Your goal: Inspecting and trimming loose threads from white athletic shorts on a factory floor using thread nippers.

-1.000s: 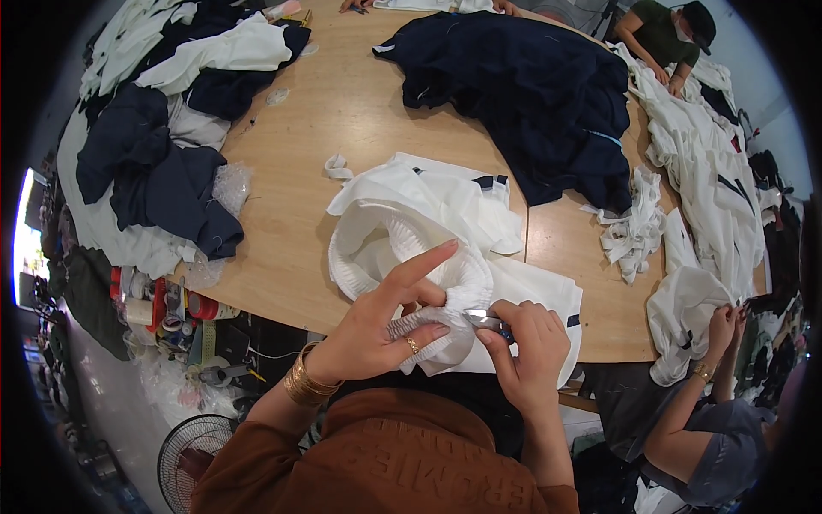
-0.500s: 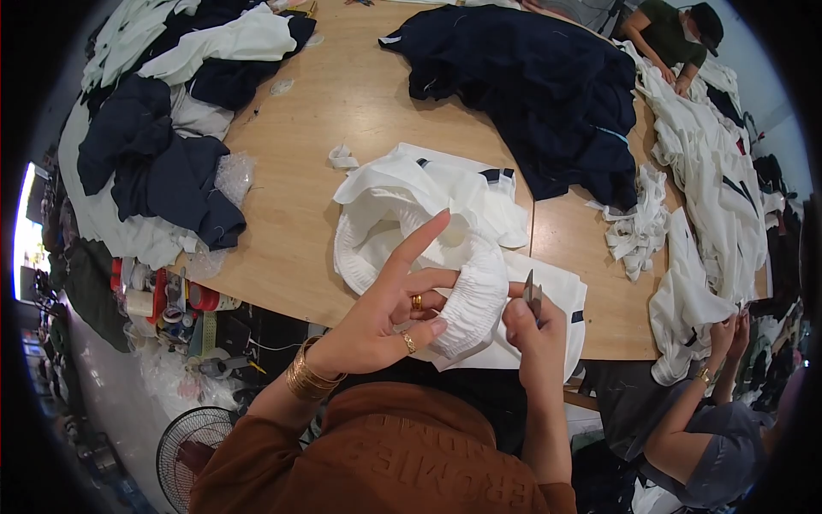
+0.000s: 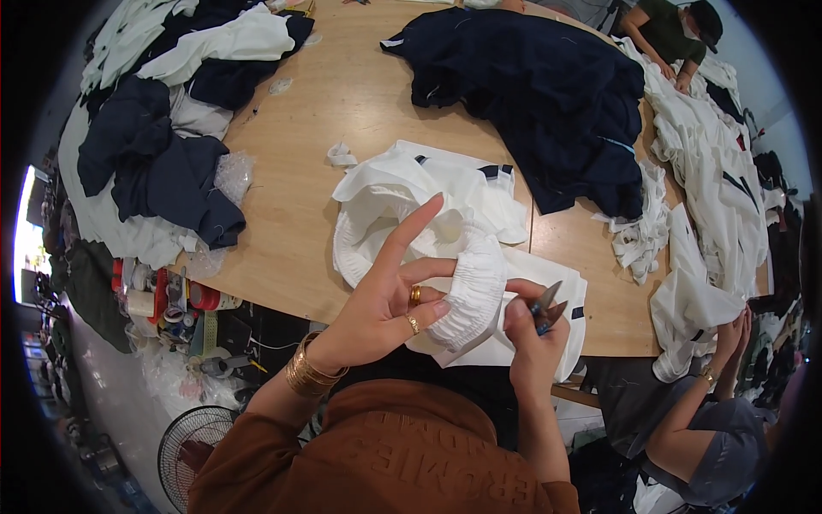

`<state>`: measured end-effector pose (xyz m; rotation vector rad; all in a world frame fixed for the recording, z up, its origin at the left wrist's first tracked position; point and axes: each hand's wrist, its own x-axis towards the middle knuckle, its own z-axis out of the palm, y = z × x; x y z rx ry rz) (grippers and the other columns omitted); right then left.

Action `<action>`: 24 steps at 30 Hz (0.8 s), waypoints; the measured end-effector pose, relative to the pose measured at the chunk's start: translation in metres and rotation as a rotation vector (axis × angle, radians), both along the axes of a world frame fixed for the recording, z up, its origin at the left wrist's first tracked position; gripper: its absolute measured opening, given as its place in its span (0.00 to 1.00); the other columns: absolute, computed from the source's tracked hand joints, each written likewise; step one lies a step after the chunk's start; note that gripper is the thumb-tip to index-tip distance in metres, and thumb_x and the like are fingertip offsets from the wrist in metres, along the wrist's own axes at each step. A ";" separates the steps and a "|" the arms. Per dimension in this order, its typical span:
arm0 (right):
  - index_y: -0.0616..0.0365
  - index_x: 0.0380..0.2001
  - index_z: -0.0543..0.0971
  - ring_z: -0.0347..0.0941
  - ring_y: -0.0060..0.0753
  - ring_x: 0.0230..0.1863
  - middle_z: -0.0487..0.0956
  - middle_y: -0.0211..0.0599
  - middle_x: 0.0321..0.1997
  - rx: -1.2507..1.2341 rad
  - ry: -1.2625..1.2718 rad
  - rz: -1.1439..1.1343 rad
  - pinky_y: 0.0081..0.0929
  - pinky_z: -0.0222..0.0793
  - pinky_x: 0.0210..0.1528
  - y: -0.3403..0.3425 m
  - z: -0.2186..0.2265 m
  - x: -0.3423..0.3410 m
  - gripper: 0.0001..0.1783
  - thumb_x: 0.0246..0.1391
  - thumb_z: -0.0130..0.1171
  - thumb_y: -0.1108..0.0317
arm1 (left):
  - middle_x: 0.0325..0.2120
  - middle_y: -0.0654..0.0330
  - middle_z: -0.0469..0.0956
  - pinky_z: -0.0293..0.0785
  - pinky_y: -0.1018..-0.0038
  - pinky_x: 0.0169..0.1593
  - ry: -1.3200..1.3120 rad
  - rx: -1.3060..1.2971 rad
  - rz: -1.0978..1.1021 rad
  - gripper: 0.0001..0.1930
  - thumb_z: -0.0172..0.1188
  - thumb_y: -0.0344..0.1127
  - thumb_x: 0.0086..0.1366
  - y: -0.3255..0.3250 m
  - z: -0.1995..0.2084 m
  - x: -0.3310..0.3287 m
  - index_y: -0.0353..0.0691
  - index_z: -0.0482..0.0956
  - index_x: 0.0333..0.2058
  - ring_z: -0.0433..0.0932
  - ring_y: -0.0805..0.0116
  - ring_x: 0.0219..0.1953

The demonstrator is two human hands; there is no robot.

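Observation:
A white garment [image 3: 402, 176] with a gathered elastic waistband [image 3: 476, 287] lies bunched on the table in front of me. My left hand [image 3: 377, 313] pinches the waistband between thumb and bent fingers, its index finger stretched out over the waistband's opening. In my right hand [image 3: 533, 343] is a pair of thread snips [image 3: 546, 308], held in the curled fingers with the blades apart and pointing up and to the right. One right finger reaches to the waistband's right edge. Under the waistband, another part of the white cloth [image 3: 548, 278] spreads toward the table's front edge.
A navy garment [image 3: 522, 77] lies at the far right of the wooden table [image 3: 291, 163]. White and navy clothes [image 3: 171, 171] are heaped on the left. White strips [image 3: 646, 227] and white garments [image 3: 711, 171] lie to the right, near two co-workers. A fan [image 3: 193, 445] stands lower left.
The snips have tilted to the right and their blades show wider apart. My left hand keeps its pinch on the waistband. The navy garment has shifted slightly to the right.

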<state>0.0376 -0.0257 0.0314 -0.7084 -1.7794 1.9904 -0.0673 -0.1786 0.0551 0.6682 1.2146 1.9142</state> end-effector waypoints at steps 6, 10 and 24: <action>0.61 0.28 0.73 0.61 0.09 0.22 0.68 0.20 0.21 0.098 0.078 -0.088 0.10 0.56 0.24 0.017 0.013 -0.014 0.08 0.44 0.63 0.74 | 0.36 0.56 0.74 0.69 0.80 0.38 0.457 -0.264 0.082 0.29 0.62 0.33 0.54 0.018 -0.028 -0.010 0.40 0.60 0.54 0.73 0.75 0.32; 0.60 0.27 0.73 0.56 0.09 0.14 0.69 0.24 0.17 -0.131 0.209 -0.305 0.10 0.46 0.15 0.058 0.034 -0.019 0.07 0.45 0.62 0.73 | 0.28 0.62 0.76 0.67 0.82 0.34 0.699 -0.483 -0.164 0.18 0.63 0.37 0.54 0.001 -0.031 -0.037 0.35 0.72 0.42 0.72 0.79 0.30; 0.60 0.27 0.73 0.51 0.08 0.11 0.68 0.23 0.15 -0.177 0.237 -0.236 0.11 0.41 0.13 0.076 0.031 -0.028 0.07 0.46 0.61 0.71 | 0.23 0.66 0.75 0.65 0.84 0.30 0.426 -0.452 -0.187 0.14 0.60 0.39 0.57 -0.006 0.001 -0.034 0.33 0.77 0.35 0.67 0.84 0.26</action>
